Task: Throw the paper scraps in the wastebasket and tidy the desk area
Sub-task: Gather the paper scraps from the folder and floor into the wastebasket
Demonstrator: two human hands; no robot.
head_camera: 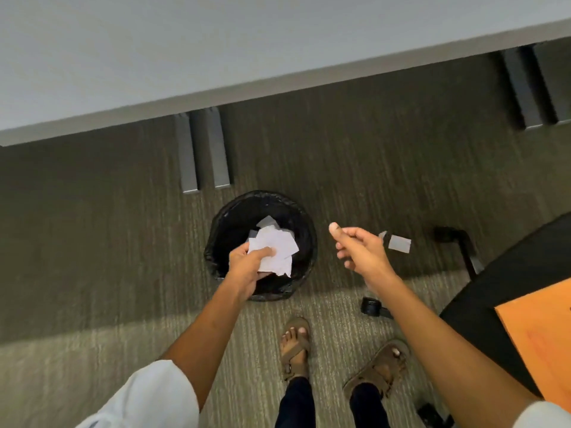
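Observation:
A round wastebasket (304, 230) with a black liner stands on the carpet below the desk edge. My left hand (247, 267) hovers over its opening, shut on a bunch of white paper scraps (275, 245). Another scrap (265, 222) shows inside the basket. My right hand (358, 248) is held to the right of the basket, fingers curled loosely with nothing in them. Two small paper scraps (398, 243) lie on the carpet just beyond that hand.
The grey desk top (154, 57) fills the upper frame, its legs (202, 152) behind the basket. A black chair seat (500, 288) with an orange folder (543, 338) is at right, casters (372, 305) below. My sandalled feet (295, 344) stand near the basket.

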